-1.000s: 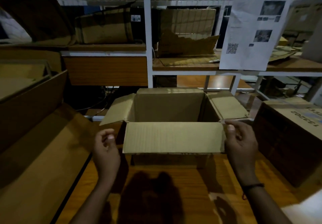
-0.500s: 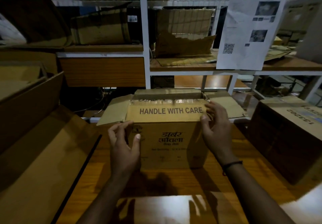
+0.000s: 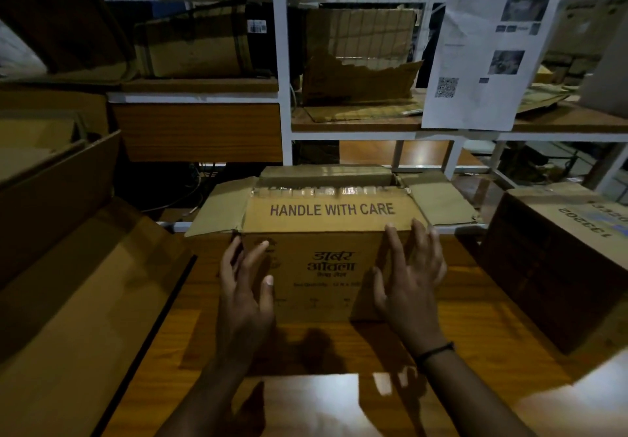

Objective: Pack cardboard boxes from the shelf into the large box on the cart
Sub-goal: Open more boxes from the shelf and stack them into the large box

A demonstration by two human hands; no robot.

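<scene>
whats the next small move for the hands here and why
Probably fold the left side flap inward with the left hand: the near flap lies closed over the box, the right side flap also splays outward, and the right hand is open too.

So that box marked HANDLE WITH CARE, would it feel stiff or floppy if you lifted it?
Probably stiff in the body: the box stands square on its flat base. Its open side flaps splay outward, so they would likely flop. It may slide easily on the glossy wooden surface. Weight is unclear; its inside is hidden.
</scene>
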